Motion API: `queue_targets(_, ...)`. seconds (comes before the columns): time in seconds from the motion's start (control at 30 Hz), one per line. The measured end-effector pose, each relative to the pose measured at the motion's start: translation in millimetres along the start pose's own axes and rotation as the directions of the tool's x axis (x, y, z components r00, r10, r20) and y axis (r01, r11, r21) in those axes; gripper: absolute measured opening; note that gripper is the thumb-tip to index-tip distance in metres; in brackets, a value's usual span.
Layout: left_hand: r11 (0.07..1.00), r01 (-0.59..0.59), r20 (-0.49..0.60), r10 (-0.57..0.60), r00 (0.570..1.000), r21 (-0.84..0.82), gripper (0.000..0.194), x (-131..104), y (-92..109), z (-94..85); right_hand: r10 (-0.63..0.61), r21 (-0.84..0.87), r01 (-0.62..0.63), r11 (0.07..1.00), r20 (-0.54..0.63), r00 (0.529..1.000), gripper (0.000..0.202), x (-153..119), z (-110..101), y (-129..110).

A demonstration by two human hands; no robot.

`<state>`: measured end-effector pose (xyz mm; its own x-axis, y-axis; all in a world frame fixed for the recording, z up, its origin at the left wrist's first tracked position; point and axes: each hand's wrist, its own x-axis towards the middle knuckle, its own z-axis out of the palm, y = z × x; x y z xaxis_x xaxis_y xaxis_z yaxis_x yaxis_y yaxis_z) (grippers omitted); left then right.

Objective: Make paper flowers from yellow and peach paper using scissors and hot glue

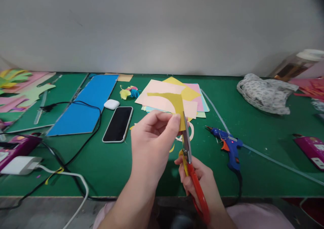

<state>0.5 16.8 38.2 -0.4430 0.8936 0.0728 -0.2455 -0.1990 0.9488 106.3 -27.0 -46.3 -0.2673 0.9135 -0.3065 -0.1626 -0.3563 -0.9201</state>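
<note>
My left hand [154, 138] pinches a piece of yellow paper [178, 102] between thumb and fingers, above the green table. The paper has a curved cut edge and a narrow arm pointing left. My right hand [199, 181] is closed round the red handles of a pair of scissors [186, 144]. Their blades point up and lie along the right edge of the yellow paper, close to my left thumb. Behind the paper lies a stack of coloured sheets [154, 87]. A pale paper ring [191, 131] is partly hidden behind the scissors.
Left of my hands lie a phone [117, 124], a white earphone case [111, 104], a blue board [84, 104] and black cables. A blue glue gun [231, 146] with its cord lies at the right. Farther right are a crumpled cloth [263, 92] and a purple box [310, 149].
</note>
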Motion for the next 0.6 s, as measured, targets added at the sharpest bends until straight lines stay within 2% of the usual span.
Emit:
queue_targets(0.2, 0.999, 0.031, 0.006, -0.031, 0.999, 0.008, 0.016, 2, 0, -0.4, -0.005, -0.004, 0.005, 1.0, 0.01, 1.0, 0.06, 1, -2, 2)
queue_targets(0.37, 0.999, 0.045, 0.073, -0.044, 0.996, -0.002, 0.014, 3, -3, -4.4, -0.012, 0.003, 0.012, 1.0, 0.007, 1.0, 0.056, 3, -6, 8)
queue_targets(0.6, 0.996, -0.081, 0.011, 0.081, 0.997, 0.041, 0.012, 8, -7, -9.5, 0.035, -0.017, -0.034, 0.999, 0.021, 0.999, 0.049, -1, -4, 1)
